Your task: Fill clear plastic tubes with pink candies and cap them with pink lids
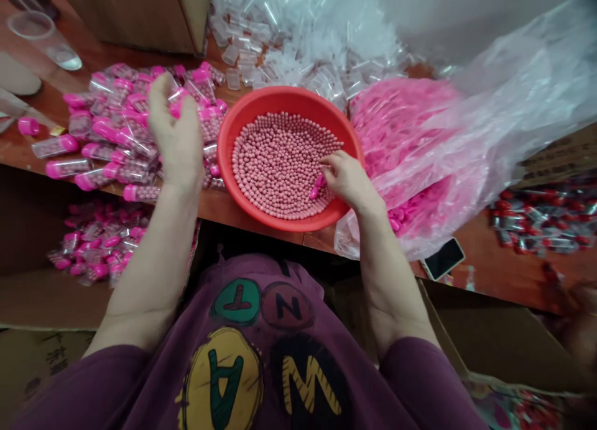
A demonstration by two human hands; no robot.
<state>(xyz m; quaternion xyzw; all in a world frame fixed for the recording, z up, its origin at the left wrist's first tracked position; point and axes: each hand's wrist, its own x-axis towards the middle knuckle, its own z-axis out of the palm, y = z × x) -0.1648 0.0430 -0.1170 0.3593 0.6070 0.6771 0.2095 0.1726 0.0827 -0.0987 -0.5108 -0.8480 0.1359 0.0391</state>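
Note:
A red bowl full of small pink beads stands at the table's front edge. Inside its right side, my right hand has its fingers closed round a small bright pink plastic piece, just over the beads. My left hand is raised above the pile of clear tubes with pink caps, left of the bowl; its fingers are apart and nothing shows in them. To the bowl's right, a clear plastic bag holds many bright pink pieces.
Clear empty tubes lie heaped behind the bowl. A cardboard box and a clear cup stand back left. Below left, an open box holds more capped tubes. A phone and red-capped tubes lie right, near another person's blurred hand.

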